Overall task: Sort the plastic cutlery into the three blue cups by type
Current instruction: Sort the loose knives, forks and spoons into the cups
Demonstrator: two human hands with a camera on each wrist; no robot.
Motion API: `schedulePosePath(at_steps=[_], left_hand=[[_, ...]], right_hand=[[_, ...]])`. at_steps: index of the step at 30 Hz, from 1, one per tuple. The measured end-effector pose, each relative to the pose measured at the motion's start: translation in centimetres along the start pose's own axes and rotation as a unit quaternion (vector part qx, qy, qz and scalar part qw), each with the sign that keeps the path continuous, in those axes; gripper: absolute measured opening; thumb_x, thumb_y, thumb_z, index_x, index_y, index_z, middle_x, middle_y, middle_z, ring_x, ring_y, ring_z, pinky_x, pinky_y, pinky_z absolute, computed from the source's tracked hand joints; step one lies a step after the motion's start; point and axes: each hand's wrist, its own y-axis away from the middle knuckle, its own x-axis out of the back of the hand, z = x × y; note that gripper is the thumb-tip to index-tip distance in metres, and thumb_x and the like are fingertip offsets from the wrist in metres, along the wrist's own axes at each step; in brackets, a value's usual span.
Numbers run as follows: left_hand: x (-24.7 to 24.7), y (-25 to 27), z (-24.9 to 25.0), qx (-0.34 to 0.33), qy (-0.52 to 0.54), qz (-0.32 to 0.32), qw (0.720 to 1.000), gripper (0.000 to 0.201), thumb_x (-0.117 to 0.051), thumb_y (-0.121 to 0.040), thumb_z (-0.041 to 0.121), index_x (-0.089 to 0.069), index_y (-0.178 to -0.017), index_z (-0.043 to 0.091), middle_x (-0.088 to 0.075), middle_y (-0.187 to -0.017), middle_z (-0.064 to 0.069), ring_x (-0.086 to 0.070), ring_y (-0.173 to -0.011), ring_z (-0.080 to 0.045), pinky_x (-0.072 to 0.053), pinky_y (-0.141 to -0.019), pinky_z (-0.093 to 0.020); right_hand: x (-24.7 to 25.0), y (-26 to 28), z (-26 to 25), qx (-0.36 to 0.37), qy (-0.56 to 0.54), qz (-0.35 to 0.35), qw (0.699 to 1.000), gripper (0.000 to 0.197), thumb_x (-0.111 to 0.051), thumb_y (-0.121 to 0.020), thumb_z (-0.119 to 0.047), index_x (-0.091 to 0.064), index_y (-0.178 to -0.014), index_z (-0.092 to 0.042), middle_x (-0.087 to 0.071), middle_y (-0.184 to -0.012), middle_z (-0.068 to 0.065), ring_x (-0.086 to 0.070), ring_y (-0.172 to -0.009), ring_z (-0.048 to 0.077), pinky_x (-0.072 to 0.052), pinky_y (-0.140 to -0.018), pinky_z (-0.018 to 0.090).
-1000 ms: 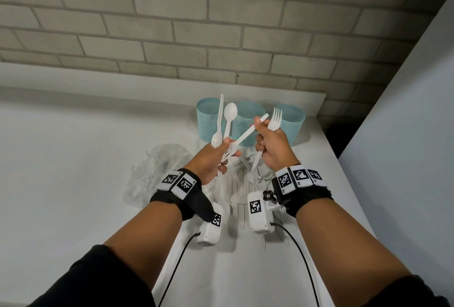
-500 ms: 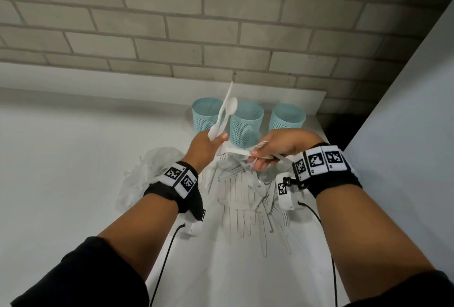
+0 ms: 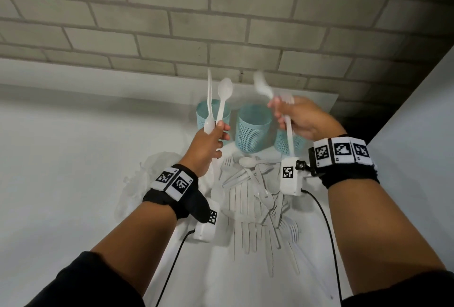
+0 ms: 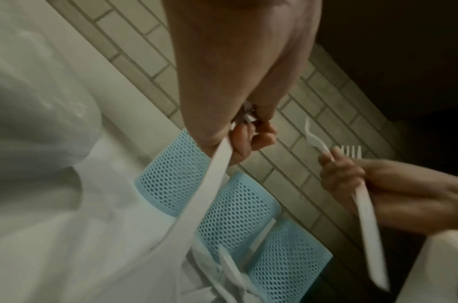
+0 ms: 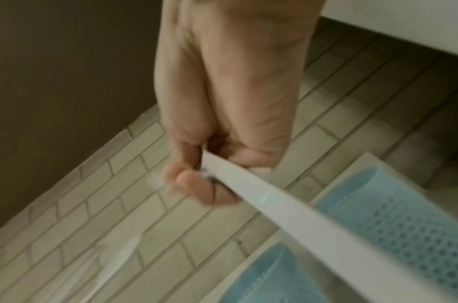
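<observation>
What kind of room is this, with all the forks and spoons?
Probably a plain workroom or test corner, not a kitchen: a bare white table against a grey brick wall, with three blue cups and a pile of plastic cutlery.

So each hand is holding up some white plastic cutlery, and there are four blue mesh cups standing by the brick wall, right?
Not quite: there are three blue cups, not four, as the head view shows. The rest holds: the left hand and the right hand each hold up white plastic cutlery, and the cups stand by the brick wall.
</observation>
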Motion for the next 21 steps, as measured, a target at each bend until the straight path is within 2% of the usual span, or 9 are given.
schedulePosePath(at_steps=[2, 4, 6, 9, 11, 15, 18, 19, 21], left_hand=[[-0.3, -0.1, -0.1, 0.007, -0.003, -0.010, 1.000, 0.026, -0.040, -0.099, 0.036, -0.057, -0.087, 0.021, -0.049, -0.075, 0.005, -0.033, -0.056, -0.006, -0.028, -0.047, -0.014], [-0.6, -0.1, -0.2, 0.015, 0.007, -0.012, 1.000, 0.026, -0.040, -0.099, 0.035, -0.057, -0.088, 0.020, -0.049, -0.073, 0.005, -0.033, -0.055, -0.005, -0.027, -0.047, -0.014], [-0.8, -0.1, -0.2, 0.018, 0.012, -0.013, 1.000, 0.026, -0.039, -0.099, 0.035, -0.056, -0.089, 0.019, -0.048, -0.072, 0.005, -0.032, -0.056, -0.006, -0.027, -0.047, -0.015], [-0.9, -0.1, -0.3, 0.023, 0.001, -0.011, 1.000, 0.026, -0.038, -0.099, 0.035, -0.057, -0.088, 0.021, -0.046, -0.071, 0.004, -0.032, -0.057, -0.007, -0.027, -0.049, -0.016], [-0.9, 0.0, -0.4, 0.027, 0.002, -0.015, 1.000, 0.026, -0.040, -0.099, 0.035, -0.058, -0.088, 0.021, -0.045, -0.070, 0.004, -0.033, -0.057, -0.007, -0.027, -0.050, -0.017], [-0.4, 0.0, -0.5, 0.046, 0.009, -0.036, 0.998, 0.025, -0.041, -0.099, 0.035, -0.060, -0.090, 0.020, -0.040, -0.065, 0.006, -0.031, -0.056, -0.006, -0.025, -0.050, -0.017], [-0.1, -0.1, -0.5, 0.060, 0.017, -0.064, 0.996, 0.028, -0.040, -0.098, 0.036, -0.061, -0.090, 0.019, -0.032, -0.061, 0.007, -0.028, -0.053, -0.005, -0.024, -0.047, -0.015], [-0.2, -0.1, -0.5, 0.066, 0.023, -0.072, 0.995, 0.030, -0.039, -0.098, 0.037, -0.061, -0.090, 0.019, -0.031, -0.060, 0.007, -0.027, -0.052, -0.005, -0.023, -0.047, -0.015], [-0.3, 0.1, -0.4, 0.079, 0.037, -0.085, 0.993, 0.034, -0.037, -0.098, 0.041, -0.060, -0.091, 0.017, -0.029, -0.058, 0.008, -0.025, -0.050, -0.005, -0.021, -0.047, -0.016]], right_hand=[[-0.6, -1.4, -0.7, 0.093, -0.134, 0.133, 0.978, 0.022, -0.045, -0.098, -0.022, -0.057, -0.081, -0.014, -0.051, -0.059, -0.003, -0.047, -0.047, 0.006, -0.044, -0.046, 0.017], [-1.2, -2.9, -1.2, 0.174, -0.213, 0.216, 0.937, 0.021, -0.045, -0.099, -0.021, -0.053, -0.080, -0.016, -0.051, -0.054, -0.005, -0.046, -0.043, 0.005, -0.042, -0.046, 0.019], [-1.8, -4.1, -1.5, 0.217, -0.235, 0.275, 0.907, 0.020, -0.043, -0.099, -0.020, -0.047, -0.079, -0.017, -0.047, -0.057, -0.001, -0.044, -0.044, 0.006, -0.041, -0.047, 0.020], [-2.9, -5.6, -1.3, 0.253, -0.258, 0.303, 0.882, 0.020, -0.040, -0.100, -0.016, -0.040, -0.080, -0.017, -0.042, -0.062, 0.001, -0.043, -0.048, 0.005, -0.042, -0.051, 0.018], [-3.7, -6.5, -0.5, 0.249, -0.245, 0.298, 0.888, 0.019, -0.041, -0.099, -0.012, -0.040, -0.081, -0.017, -0.044, -0.066, 0.001, -0.045, -0.050, 0.003, -0.043, -0.053, 0.017], [-4.7, -7.6, 1.8, 0.182, -0.177, 0.248, 0.935, 0.015, -0.047, -0.095, -0.005, -0.042, -0.087, -0.016, -0.053, -0.078, 0.001, -0.053, -0.059, 0.010, -0.048, -0.058, 0.016], [-4.6, -8.0, 2.9, 0.137, -0.075, 0.236, 0.959, 0.019, -0.062, -0.088, -0.010, -0.045, -0.092, -0.017, -0.056, -0.084, 0.006, -0.057, -0.073, 0.019, -0.049, -0.072, 0.027], [-4.4, -7.9, 3.0, 0.126, -0.047, 0.234, 0.963, 0.022, -0.066, -0.085, -0.010, -0.048, -0.096, -0.015, -0.055, -0.083, 0.004, -0.055, -0.077, 0.019, -0.048, -0.075, 0.029], [-4.1, -7.6, 2.9, 0.114, -0.052, 0.223, 0.967, 0.035, -0.067, -0.082, -0.003, -0.049, -0.113, -0.007, -0.056, -0.084, -0.001, -0.055, -0.084, 0.018, -0.047, -0.079, 0.023]])
